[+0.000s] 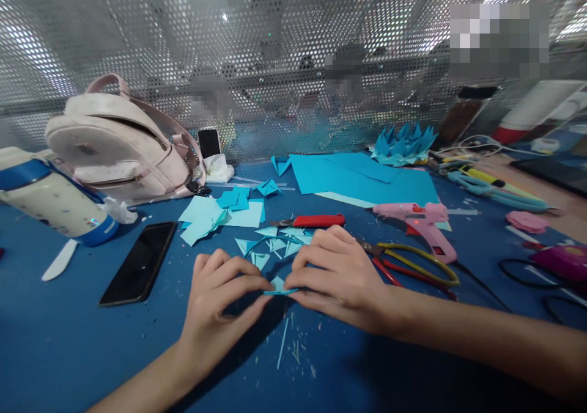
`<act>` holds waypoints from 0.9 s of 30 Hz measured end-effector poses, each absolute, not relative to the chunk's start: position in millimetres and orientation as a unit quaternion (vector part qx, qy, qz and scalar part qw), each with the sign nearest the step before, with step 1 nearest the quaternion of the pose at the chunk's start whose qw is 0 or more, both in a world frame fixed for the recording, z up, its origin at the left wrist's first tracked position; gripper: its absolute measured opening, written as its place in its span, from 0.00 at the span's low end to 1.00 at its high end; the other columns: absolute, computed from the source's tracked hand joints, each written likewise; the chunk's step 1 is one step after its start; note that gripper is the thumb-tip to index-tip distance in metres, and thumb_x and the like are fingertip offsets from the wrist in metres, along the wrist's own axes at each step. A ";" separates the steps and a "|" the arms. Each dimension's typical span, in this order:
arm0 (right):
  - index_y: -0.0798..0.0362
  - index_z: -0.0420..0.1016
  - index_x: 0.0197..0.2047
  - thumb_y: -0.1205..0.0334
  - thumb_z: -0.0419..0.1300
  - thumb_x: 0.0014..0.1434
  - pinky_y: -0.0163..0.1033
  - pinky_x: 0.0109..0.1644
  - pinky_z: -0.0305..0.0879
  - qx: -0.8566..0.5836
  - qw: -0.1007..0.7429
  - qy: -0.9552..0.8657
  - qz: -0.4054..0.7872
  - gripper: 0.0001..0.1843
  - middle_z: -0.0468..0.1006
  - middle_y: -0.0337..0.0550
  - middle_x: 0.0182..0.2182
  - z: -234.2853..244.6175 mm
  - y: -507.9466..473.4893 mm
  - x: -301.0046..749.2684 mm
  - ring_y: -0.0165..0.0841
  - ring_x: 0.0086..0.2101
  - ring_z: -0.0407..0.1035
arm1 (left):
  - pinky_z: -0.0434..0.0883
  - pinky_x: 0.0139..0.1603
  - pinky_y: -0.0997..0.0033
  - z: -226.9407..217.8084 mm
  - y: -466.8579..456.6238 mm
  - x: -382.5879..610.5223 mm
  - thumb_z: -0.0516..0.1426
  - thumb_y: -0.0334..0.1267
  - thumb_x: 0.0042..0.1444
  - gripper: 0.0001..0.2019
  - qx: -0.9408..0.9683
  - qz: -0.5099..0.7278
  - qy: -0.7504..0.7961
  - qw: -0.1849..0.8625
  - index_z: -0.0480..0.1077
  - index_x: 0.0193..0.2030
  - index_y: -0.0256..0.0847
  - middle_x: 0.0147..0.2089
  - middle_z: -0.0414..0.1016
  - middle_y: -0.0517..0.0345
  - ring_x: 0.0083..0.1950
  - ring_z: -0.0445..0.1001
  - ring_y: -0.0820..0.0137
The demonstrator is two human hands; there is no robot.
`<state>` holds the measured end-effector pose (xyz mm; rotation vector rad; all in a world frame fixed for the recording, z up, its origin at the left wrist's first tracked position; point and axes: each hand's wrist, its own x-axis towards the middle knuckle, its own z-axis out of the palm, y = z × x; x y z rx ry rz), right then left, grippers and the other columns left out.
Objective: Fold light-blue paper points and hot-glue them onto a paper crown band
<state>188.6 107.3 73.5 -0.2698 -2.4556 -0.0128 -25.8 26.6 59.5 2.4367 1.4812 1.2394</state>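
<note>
A small folded piece of light blue paper [279, 286] is pinched between my two hands, low over the blue table. My left hand [224, 297] grips its left end between thumb and fingers. At its right end, my right hand [337, 278] holds it the same way. Just beyond my fingers lie several small folded paper triangles [275, 242]. A red utility knife [318, 220] rests behind them, near my right fingertips. Scissors with yellow and red handles [413, 266] lie beside my right hand, partly hidden by it.
Light blue paper squares [206, 214] and large blue sheets [358, 178] lie farther back, near a spiky folded-paper piece [403, 144]. A pink glue gun [422, 220] is at right. On the left are a phone [140, 263], a bottle [55, 196] and a backpack [123, 144].
</note>
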 end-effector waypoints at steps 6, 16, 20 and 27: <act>0.51 0.76 0.39 0.62 0.59 0.65 0.42 0.39 0.47 -0.106 0.317 -0.942 0.002 0.05 0.77 0.38 0.34 73.9 105.7 188.2 0.33 0.34 0.57 | 0.53 0.38 0.61 59.0 23.6 -26.4 0.63 0.30 0.57 0.06 0.787 0.401 0.468 0.021 0.76 0.37 0.47 0.34 0.77 0.65 0.34 0.65 0.68; 0.51 0.76 0.38 0.62 0.56 0.67 0.42 0.39 0.47 -0.110 0.325 -0.939 0.006 0.09 0.77 0.39 0.33 75.8 107.3 188.6 0.33 0.34 0.58 | 0.53 0.38 0.62 57.8 25.2 -27.4 0.62 0.32 0.60 0.05 0.780 0.411 0.472 0.005 0.77 0.38 0.48 0.33 0.78 0.64 0.34 0.66 0.69; 0.51 0.76 0.37 0.59 0.56 0.67 0.42 0.39 0.48 -0.126 0.325 -0.937 -0.009 0.09 0.77 0.39 0.34 76.1 111.0 190.1 0.34 0.35 0.58 | 0.52 0.37 0.62 60.3 26.5 -33.2 0.61 0.30 0.60 0.05 0.797 0.382 0.466 -0.031 0.76 0.37 0.46 0.33 0.79 0.63 0.34 0.66 0.68; 0.50 0.76 0.33 0.63 0.56 0.68 0.42 0.38 0.49 -0.121 0.338 -0.933 -0.027 0.12 0.78 0.37 0.31 74.7 107.8 189.0 0.33 0.34 0.60 | 0.52 0.37 0.61 59.4 23.8 -33.9 0.61 0.28 0.59 0.07 0.811 0.370 0.442 -0.098 0.76 0.37 0.46 0.33 0.81 0.64 0.33 0.65 0.68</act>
